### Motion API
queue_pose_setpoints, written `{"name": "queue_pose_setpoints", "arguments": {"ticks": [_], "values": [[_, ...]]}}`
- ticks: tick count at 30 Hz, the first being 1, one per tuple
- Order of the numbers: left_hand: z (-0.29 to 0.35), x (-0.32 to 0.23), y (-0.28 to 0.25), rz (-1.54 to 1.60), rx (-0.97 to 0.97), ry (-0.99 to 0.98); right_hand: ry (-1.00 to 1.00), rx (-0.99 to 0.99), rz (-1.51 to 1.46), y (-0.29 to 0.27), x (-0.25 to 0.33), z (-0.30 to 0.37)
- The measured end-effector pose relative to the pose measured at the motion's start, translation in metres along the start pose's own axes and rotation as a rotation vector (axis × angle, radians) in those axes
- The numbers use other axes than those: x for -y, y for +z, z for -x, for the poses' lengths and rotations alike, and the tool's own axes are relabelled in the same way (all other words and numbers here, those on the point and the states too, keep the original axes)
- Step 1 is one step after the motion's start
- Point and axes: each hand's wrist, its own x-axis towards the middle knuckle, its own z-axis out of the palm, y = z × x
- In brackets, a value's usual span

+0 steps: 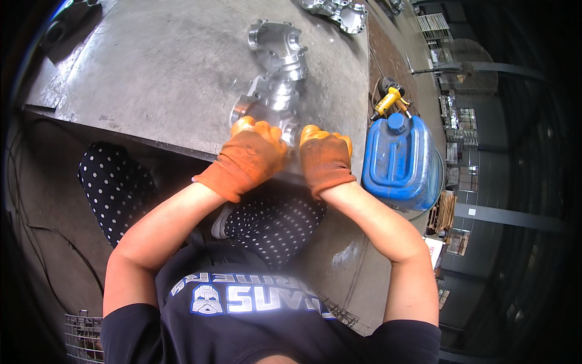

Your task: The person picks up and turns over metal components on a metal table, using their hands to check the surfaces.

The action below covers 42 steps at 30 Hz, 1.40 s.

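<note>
here, both of the person's hands are at the near edge of a grey worktop (163, 79), each in an orange work glove. the left hand (251, 150) is at the near end of a silver metal casting (280, 98), its fingers bent over and covering part of it; whether they actually grasp the metal cannot be told, as the contact is hidden. the right hand (325, 156) is just beside the casting's right side, apart from the left hand, with its fingers curled inward like a fist; whether they close on anything cannot be told either.

the casting lies on the worktop, directly in front of the person, its curved, shiny rim showing left of the left hand's fingertips. just beyond it lies a second casting (280, 51) of similar finish, and further parts (339, 13) are gathered at the far edge.

to the right of the worktop is a blue jerrycan (395, 161) with a blue cap, and a yellow power tool (388, 102) lies just beyond it. a large fan (467, 68) stands farther off. below the worktop's edge show dark trousers (276, 227) with white dots.
</note>
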Motion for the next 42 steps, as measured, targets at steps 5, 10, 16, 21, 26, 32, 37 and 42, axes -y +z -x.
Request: {"name": "queue_pose_setpoints", "arguments": {"ticks": [5, 10, 16, 21, 26, 32, 37, 42], "values": [[-0.002, 0.006, -0.013, 0.051, 0.058, 0.024, -0.068, 0.156, 0.019, -0.019, 0.004, -0.003], [0.005, 0.023, -0.016, 0.030, 0.089, 0.093, -0.320, 0.339, 0.017, -0.054, -0.010, -0.007], [0.010, 0.043, -0.044, 0.101, 0.213, 0.165, -0.521, 0.353, -0.122, -0.049, -0.013, -0.011], [0.016, 0.062, -0.056, 0.126, 0.255, 0.257, -0.669, 0.347, -0.254, -0.047, -0.015, -0.015], [0.012, 0.066, -0.067, 0.105, 0.351, 0.266, -0.852, 0.341, -0.343, -0.041, -0.019, -0.030], [0.006, 0.068, -0.070, 0.091, 0.347, 0.313, -0.963, 0.303, -0.525, -0.028, -0.027, -0.039], [0.005, 0.068, -0.070, 0.093, 0.369, 0.294, -1.029, 0.256, -0.527, -0.021, -0.030, -0.047], [0.004, 0.067, -0.072, 0.084, 0.395, 0.300, -0.929, 0.234, -0.565, -0.023, -0.035, -0.035]]}}
